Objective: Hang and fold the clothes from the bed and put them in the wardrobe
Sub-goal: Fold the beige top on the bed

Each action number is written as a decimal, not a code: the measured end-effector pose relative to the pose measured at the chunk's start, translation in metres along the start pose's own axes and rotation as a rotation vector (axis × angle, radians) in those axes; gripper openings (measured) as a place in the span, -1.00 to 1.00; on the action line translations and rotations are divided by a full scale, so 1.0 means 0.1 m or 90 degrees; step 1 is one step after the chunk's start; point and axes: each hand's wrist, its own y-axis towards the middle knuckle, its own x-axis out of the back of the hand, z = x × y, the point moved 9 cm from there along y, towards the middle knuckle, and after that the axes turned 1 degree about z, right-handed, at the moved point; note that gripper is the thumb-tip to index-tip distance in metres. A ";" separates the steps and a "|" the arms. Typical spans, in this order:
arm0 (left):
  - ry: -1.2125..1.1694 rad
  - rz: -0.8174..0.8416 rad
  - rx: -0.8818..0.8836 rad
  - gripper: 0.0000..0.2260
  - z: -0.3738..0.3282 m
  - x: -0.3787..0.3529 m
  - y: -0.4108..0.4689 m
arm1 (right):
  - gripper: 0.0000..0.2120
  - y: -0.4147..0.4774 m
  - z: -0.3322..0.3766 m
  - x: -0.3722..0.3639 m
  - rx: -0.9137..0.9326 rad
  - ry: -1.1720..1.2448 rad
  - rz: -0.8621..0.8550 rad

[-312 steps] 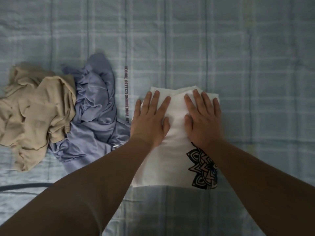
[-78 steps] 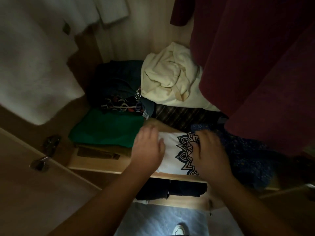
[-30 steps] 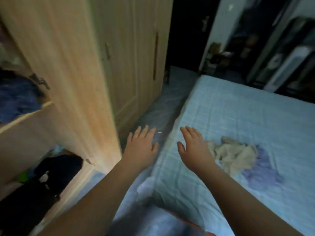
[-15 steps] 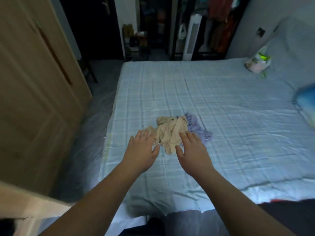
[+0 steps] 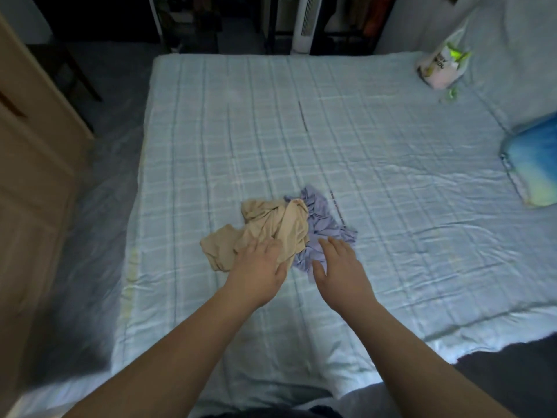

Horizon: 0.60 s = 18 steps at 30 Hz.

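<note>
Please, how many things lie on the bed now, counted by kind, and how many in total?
Crumpled garments: 2, one beige cloth garment and one lavender cloth garment.
Bags: 1, a white plastic bag with green print.
Pillows: 1, a blue soft pillow.
Total: 4.
Green scraps beside the bag are too small to count.

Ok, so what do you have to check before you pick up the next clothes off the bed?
1. Hands free: ok. The left hand and right hand are open and hold nothing.
2. Clothes in reach: ok. The left fingers are over the crumpled beige garment, the right over the crumpled lavender garment.
3. Garments apart: not ok. They lie against each other in one pile.
4. Fingers already touching cloth: cannot tell.
5. Room to fold: ok. Bare light-blue checked bedsheet lies all round the pile.
</note>
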 end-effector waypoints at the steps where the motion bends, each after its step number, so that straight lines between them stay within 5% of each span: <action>1: -0.014 0.011 -0.001 -0.35 -0.01 -0.07 0.12 | -0.50 0.08 -0.09 -0.05 -0.017 0.015 0.003; 7: -0.079 0.030 0.020 -0.53 -0.12 -0.48 0.70 | -0.46 0.56 -0.73 -0.42 -0.068 0.039 0.071; 18: -0.105 0.133 0.284 -0.33 0.50 -2.25 1.68 | -0.48 1.90 -1.43 -1.88 0.052 0.085 0.202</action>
